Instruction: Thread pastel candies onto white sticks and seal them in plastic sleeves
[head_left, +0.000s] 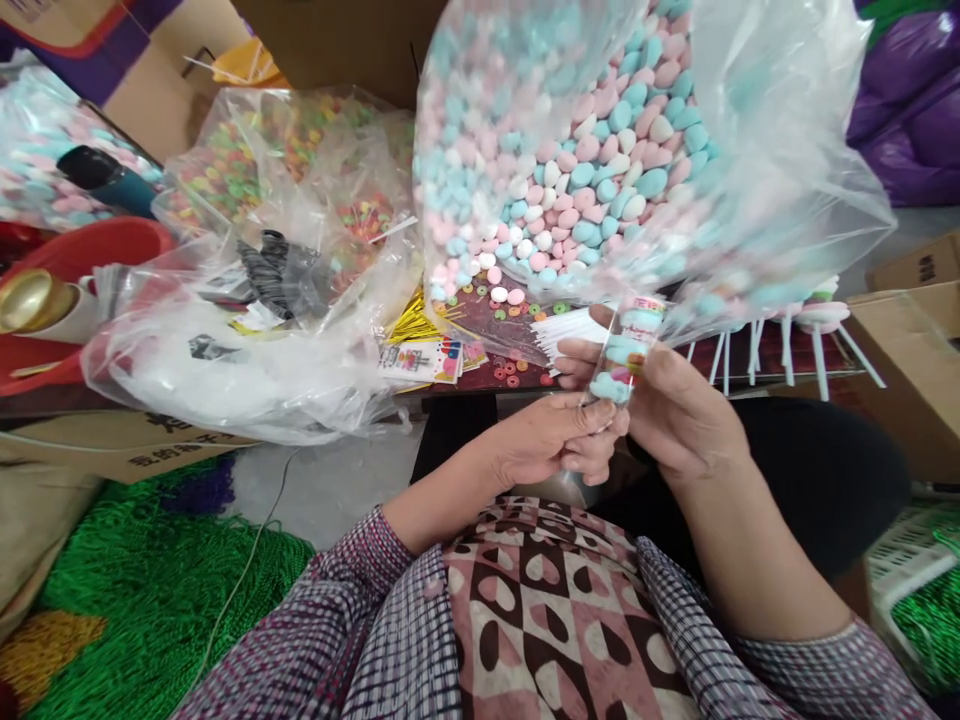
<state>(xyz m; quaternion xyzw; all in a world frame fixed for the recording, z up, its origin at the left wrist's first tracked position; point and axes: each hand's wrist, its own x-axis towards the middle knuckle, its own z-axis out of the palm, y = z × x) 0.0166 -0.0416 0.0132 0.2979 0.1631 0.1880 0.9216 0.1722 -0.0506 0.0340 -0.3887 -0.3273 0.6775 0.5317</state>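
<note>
A small clear plastic packet [625, 350] with pale blue, white and pink sweets inside is held tilted in front of me. My left hand [559, 440] pinches its lower end between thumb and curled fingers. Around the upper part, my right hand [686, 410] has its thumb on the near side and its fingers behind. Just beyond lie white sticks [574, 330] and small coloured ring sweets [512, 372] on the dark red table. A big open clear bag [772, 130] of pink, blue and white egg-shaped sweets [585, 190] stands behind the packet.
Left of centre are gold twist ties [420, 318], printed cards [424, 360], a crumpled clear bag [300, 375] and bags of ring sweets [225, 160]. A red basin [112, 245] sits far left. White-stick lollipops [821, 320] overhang the table's right edge, near cardboard boxes [907, 350].
</note>
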